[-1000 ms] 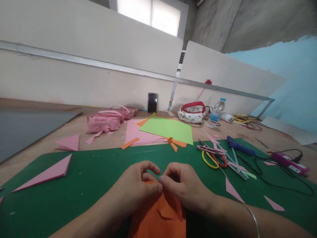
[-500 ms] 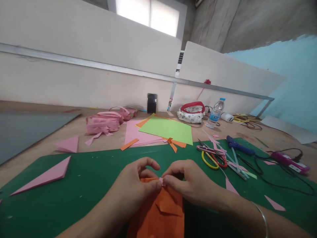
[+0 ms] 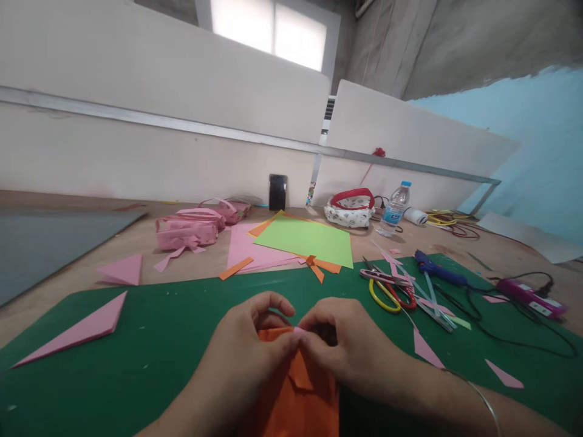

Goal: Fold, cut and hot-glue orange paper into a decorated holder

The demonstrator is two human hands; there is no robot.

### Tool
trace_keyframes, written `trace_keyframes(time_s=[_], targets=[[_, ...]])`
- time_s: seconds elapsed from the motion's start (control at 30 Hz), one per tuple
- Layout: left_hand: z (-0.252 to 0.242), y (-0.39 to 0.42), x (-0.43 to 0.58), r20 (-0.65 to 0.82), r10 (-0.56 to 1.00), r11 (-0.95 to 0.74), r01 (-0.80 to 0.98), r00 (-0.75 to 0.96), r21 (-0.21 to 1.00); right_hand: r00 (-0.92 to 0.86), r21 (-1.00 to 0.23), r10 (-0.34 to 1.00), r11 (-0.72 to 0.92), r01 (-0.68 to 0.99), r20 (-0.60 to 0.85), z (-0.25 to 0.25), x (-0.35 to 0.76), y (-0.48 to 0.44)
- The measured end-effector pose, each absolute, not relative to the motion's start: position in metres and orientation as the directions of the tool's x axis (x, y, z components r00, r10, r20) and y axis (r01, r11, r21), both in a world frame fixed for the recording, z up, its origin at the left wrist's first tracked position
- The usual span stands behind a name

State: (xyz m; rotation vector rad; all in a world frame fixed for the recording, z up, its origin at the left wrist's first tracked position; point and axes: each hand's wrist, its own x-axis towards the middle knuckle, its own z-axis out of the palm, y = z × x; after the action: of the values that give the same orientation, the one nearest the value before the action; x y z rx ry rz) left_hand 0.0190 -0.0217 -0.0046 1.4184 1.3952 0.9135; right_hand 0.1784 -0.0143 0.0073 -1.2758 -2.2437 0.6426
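An orange folded paper piece [image 3: 314, 400] stands at the bottom middle, close to me, its lower part cut off by the frame. My left hand [image 3: 255, 334] pinches its top edge, fingers curled over the far side. My right hand [image 3: 337, 334] is closed at the same spot, thumb and forefinger pressed on a small pink paper piece [image 3: 298, 331] at the orange top edge. Both thumb tips nearly meet there. Most of the pink piece is hidden by fingertips. Beyond the hands lie an orange paper bow [image 3: 313, 265] and an orange strip [image 3: 235, 267].
A green cutting mat [image 3: 173, 328] covers the near table. Scissors [image 3: 387, 294], a blue glue gun [image 3: 437, 270] and a purple power strip [image 3: 531, 297] with its cable lie right. Pink paper bags [image 3: 186, 230], green paper [image 3: 305, 240] and a water bottle [image 3: 395, 209] stand or lie behind.
The thumbs and fingertips have closed in slightly over the small pink piece. The view has shifted a little; the things on the table lie as before.
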Motion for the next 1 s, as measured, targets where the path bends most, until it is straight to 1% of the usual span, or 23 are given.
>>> trace_keyframes(time_s=[0.1,0.2,0.33,0.43,0.53,0.67,0.8,0.9,1.0], targets=[[0.0,-0.023,0.022,-0.047,0.997,0.021,0.338,0.067,0.941,-0.44,-0.586,0.86,0.502,0.636,0.259,0.006,0.178,-0.016],[0.006,-0.026,0.022,-0.01,0.998,-0.012,0.405,0.054,0.914,-0.441,-0.564,0.822,0.569,0.599,0.361,0.005,0.177,-0.019],[0.011,-0.028,0.02,-0.019,0.999,0.001,0.487,0.032,0.873,-0.446,-0.51,0.768,0.639,0.575,0.46,0.001,0.176,-0.021],[0.011,-0.028,0.018,-0.027,0.999,-0.001,0.57,0.041,0.821,-0.456,-0.496,0.753,0.656,0.568,0.474,-0.001,0.176,-0.02],[0.01,-0.029,0.016,0.016,0.996,-0.066,0.643,0.083,0.763,-0.469,-0.481,0.741,0.67,0.566,0.48,-0.001,0.175,-0.02],[0.009,-0.032,0.014,0.139,0.982,-0.19,0.739,0.13,0.646,-0.467,-0.476,0.742,0.668,0.572,0.481,0.001,0.175,-0.02],[0.01,-0.033,0.015,0.237,0.949,-0.306,0.794,0.209,0.524,-0.476,-0.488,0.761,0.649,0.584,0.441,0.002,0.176,-0.019],[0.01,-0.033,0.015,0.271,0.932,-0.35,0.792,0.241,0.501,-0.504,-0.474,0.741,0.671,0.57,0.443,0.003,0.175,-0.018],[0.01,-0.035,0.015,0.278,0.923,-0.377,0.768,0.265,0.519,-0.544,-0.439,0.701,0.713,0.546,0.462,0.003,0.176,-0.018]])
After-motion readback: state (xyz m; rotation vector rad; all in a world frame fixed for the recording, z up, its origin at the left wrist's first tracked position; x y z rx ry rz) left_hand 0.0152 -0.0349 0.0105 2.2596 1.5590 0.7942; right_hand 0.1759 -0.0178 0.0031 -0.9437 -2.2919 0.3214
